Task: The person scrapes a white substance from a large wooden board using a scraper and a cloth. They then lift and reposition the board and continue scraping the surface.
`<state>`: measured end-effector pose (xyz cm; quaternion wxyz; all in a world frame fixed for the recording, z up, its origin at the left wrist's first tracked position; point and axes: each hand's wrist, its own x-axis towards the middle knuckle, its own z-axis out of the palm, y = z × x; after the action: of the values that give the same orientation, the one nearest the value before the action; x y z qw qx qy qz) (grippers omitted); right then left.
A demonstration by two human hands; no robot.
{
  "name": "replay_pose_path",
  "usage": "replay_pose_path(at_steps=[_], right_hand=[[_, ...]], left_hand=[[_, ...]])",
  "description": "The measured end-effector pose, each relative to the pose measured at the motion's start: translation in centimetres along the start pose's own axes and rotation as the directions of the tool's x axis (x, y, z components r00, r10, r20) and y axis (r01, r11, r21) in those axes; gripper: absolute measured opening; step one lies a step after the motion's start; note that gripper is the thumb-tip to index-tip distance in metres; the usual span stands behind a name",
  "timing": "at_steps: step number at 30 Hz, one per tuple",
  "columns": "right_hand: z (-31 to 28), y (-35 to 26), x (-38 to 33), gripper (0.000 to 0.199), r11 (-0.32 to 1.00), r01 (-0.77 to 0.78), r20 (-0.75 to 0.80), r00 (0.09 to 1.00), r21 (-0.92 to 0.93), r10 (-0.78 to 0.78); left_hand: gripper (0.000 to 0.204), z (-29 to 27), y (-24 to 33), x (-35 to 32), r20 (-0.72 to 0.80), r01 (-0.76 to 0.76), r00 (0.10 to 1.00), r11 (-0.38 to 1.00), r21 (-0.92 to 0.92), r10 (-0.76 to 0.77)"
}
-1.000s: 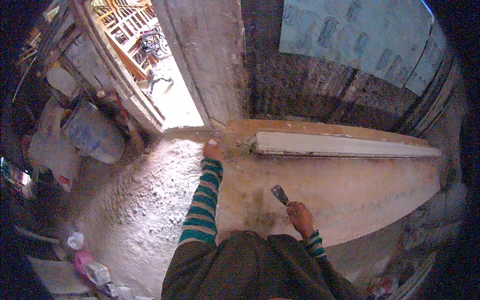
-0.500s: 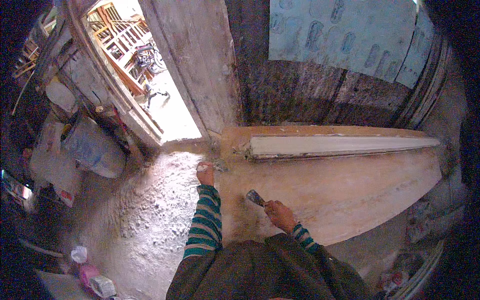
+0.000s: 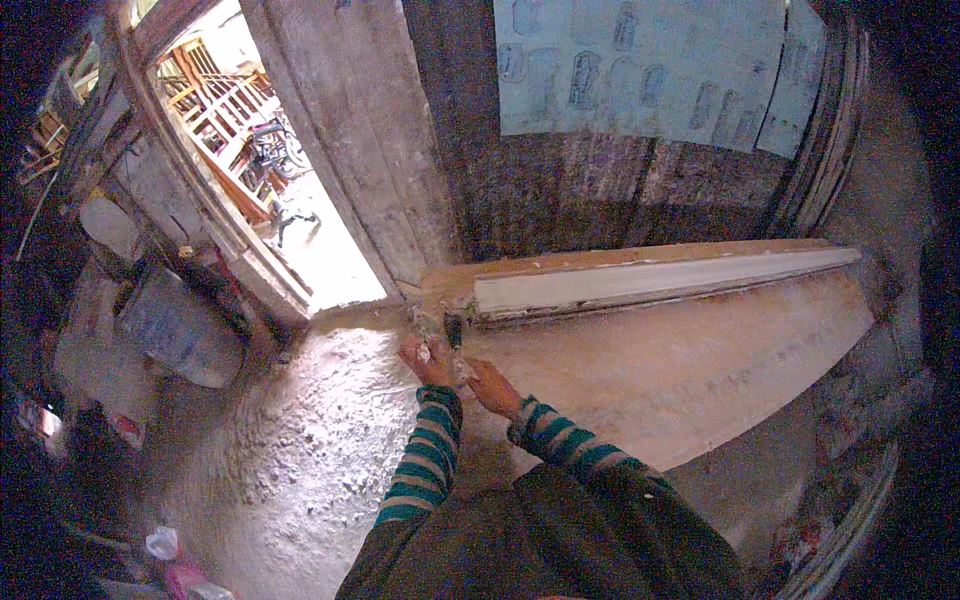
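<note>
My right hand [image 3: 492, 386] is wrapped round the handle of a putty knife [image 3: 454, 332], whose dark, worn blade points away from me. Close beside it, my left hand [image 3: 430, 366] is closed on a small whitish lump [image 3: 423, 352], mostly hidden by the fingers. Both hands are at the left end of a broad, tan wooden panel [image 3: 640, 375]. Just beyond the knife starts a long white strip of wood [image 3: 640, 285] that runs to the right along the panel, its near end rough and smeared.
A bright doorway [image 3: 335, 255] opens at the far left, with wooden frames and a bicycle outside. Weathered boards [image 3: 350, 130] and a blue panel [image 3: 640, 75] stand behind. A bluish drum [image 3: 180, 330] lies at left. Rough, lumpy floor [image 3: 290, 440] is lit beside me.
My right hand has carried the putty knife leftward, up next to my left hand, and the blade has turned to point away from me. The view has shifted slightly right.
</note>
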<state>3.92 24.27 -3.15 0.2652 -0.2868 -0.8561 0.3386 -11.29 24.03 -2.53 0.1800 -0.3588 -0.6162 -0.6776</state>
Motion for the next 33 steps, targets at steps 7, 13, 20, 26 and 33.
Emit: replay_pose_path(at_steps=[7,13,20,26,33], right_hand=[[-7.3,-3.2,-11.8,0.039,0.961,-0.263,0.369,0.904,0.078,0.218],[-12.3,0.3,-28.0,0.037,0.667,-0.685,0.249,0.728,0.294,0.639],[-13.7,-1.0,-29.5,0.032,0.717,-0.664,0.107,0.745,0.213,0.658],[-13.9,-4.3,-21.7,0.030,0.769,-0.576,0.092,0.812,0.276,0.576],[-12.9,-2.7,-18.6,0.031,0.860,-0.510,0.095,0.855,-0.017,0.509]], left_hand=[[0.031,1.2,-7.0,2.1,0.162,0.477,0.875,0.868,-0.140,-0.455],[0.034,0.9,-4.4,0.0,0.600,0.059,0.795,0.996,0.067,-0.087],[0.044,-1.6,-14.5,1.9,0.905,-0.276,0.351,0.897,0.345,-0.241],[0.038,4.4,-14.2,0.6,0.726,-0.019,0.669,0.973,0.228,-0.157],[0.039,13.2,-17.6,-0.4,0.733,-0.155,0.582,0.836,0.526,-0.353]])
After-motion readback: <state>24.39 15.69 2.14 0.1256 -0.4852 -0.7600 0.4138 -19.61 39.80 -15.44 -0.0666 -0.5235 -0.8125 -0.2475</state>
